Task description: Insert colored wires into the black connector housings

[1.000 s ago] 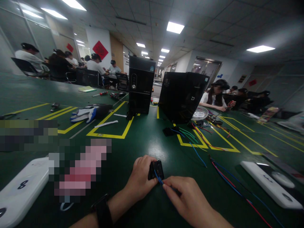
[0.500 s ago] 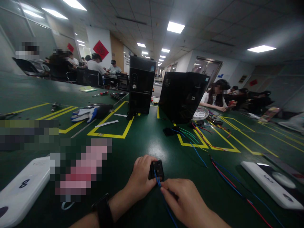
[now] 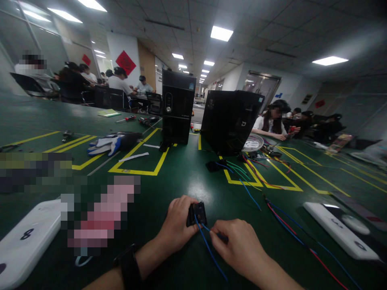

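Half a second ago our right hand [image 3: 237, 241] bunched both wires; now it sits farther right, fingertips pinching one thin blue wire [image 3: 206, 228], while a second blue wire [image 3: 214, 256] trails loose. Our left hand [image 3: 179, 217] clasps the small black rectangular block [image 3: 199, 211] before us, at the wires' ends. Two black box-shaped computer towers [image 3: 177, 108] stand beyond.

I'm in an office-like workshop: ceiling lights [image 3: 221, 33] overhead, a screwdriver [image 3: 130, 118] on my tape-marked table [image 3: 178, 173], people [image 3: 119, 83] seated far left.
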Action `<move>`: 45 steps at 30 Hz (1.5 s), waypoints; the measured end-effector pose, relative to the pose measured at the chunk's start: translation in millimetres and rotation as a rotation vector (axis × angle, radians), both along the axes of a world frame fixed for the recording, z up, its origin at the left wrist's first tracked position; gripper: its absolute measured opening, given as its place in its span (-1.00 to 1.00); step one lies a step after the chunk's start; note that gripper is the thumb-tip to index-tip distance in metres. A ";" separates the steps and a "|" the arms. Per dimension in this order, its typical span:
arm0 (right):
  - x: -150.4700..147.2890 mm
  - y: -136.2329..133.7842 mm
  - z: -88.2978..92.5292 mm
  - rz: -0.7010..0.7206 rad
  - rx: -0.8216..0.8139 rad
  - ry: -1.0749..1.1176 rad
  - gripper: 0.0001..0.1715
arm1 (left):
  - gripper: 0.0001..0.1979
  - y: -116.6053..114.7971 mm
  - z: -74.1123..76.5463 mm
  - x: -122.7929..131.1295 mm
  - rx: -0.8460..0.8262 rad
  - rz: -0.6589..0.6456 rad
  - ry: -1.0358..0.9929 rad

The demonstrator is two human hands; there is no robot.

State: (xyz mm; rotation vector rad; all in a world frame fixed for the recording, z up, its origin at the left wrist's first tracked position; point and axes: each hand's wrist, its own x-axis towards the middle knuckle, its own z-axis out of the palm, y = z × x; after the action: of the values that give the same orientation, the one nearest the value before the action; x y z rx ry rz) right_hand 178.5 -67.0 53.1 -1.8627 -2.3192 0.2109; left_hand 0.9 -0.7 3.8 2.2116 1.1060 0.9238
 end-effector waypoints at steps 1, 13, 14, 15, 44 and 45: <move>0.0 -0.1 0.0 -0.003 -0.011 -0.007 -0.75 | -0.61 -0.3 0.2 0.1 0.000 0.002 -0.002; -3.3 1.9 -1.3 0.008 0.021 0.208 -0.78 | -0.64 0.8 -2.5 -0.5 0.005 0.006 -0.018; -4.6 1.5 -2.9 0.019 0.031 0.236 -0.77 | -0.64 0.7 -2.8 -0.4 0.011 0.007 -0.020; -5.9 1.0 -4.6 0.038 0.041 0.257 -0.76 | -0.63 0.5 -3.0 -0.4 0.015 0.008 -0.022; 7.9 12.4 4.0 0.028 0.020 0.137 -0.76 | -0.63 -1.1 0.6 -1.0 0.002 0.018 -0.006; 7.8 12.8 4.4 0.025 0.016 0.142 -0.76 | -0.63 -1.2 0.3 -1.1 0.003 0.018 -0.009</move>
State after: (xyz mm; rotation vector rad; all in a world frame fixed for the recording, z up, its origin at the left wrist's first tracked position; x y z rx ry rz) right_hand 186.3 -54.2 57.5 -1.7514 -2.2430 0.3165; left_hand -0.2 -1.9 4.1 2.2007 1.1226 0.9427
